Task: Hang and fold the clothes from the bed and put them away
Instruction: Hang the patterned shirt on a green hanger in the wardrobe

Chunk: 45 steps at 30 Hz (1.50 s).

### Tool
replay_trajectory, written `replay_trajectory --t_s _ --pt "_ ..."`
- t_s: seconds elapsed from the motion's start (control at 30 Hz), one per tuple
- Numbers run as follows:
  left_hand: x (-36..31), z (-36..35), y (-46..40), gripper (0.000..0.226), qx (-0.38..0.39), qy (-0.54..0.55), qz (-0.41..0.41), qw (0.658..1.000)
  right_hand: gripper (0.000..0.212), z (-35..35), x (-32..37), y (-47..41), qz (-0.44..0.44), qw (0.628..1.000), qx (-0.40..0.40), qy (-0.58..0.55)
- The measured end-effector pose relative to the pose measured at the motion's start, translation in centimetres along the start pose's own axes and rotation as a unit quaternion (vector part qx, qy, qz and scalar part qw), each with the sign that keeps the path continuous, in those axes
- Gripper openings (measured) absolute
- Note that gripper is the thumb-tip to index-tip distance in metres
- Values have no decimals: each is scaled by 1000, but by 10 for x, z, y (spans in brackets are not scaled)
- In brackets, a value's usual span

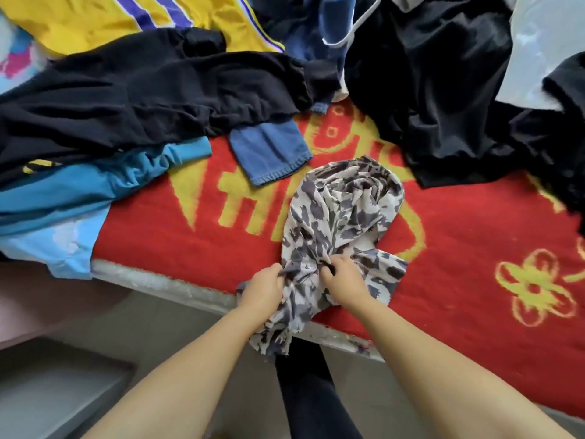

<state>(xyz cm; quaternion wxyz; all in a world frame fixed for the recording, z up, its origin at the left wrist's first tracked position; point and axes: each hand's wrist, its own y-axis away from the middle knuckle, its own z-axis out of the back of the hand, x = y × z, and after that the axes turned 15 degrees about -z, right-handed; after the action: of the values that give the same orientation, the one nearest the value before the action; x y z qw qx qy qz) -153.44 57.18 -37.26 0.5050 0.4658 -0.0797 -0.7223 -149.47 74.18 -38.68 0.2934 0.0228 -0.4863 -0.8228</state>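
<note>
A crumpled grey-and-white patterned garment [338, 213] lies on the red bed cover [459, 248] near the bed's front edge, its lower end hanging over the edge. My left hand [264, 288] grips a bunch of its fabric on the left side. Close beside it, my right hand [343, 280] grips the same garment, fingers curled into the cloth. Other clothes lie across the bed: a black garment [142, 90] at the left, a blue denim piece [269, 153], a light blue garment [79, 191], a yellow jersey [110, 20] and another black garment [443, 90] at the right.
The red cover carries yellow characters and flowers [535, 286]. The bed's pale front edge [177, 282] runs diagonally across the view. Below it are a grey floor, a grey box or step [53, 384] at the lower left, and my dark trouser leg [304, 391].
</note>
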Motion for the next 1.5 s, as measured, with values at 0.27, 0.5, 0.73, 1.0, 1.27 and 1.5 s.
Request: replay_trajectory --t_s 0.27,0.5,0.73,1.0,1.27,1.5 --pt "-19 77 67 32 -262 222 -8 939 33 24 73 78 62 980 86 -167" --pt "-14 165 201 28 -378 239 -68 892 41 39 161 194 199 965 104 -133" --pt "26 178 393 30 -505 226 -71 830 28 -6 191 347 388 915 105 -25" --pt "36 127 615 21 -529 271 -119 795 33 -98 192 521 495 837 221 -78" --pt "70 70 739 22 -597 293 -87 741 33 -179 199 652 461 766 438 -93" --pt "79 65 753 56 -559 169 -108 805 30 -166 210 737 541 682 493 -6"
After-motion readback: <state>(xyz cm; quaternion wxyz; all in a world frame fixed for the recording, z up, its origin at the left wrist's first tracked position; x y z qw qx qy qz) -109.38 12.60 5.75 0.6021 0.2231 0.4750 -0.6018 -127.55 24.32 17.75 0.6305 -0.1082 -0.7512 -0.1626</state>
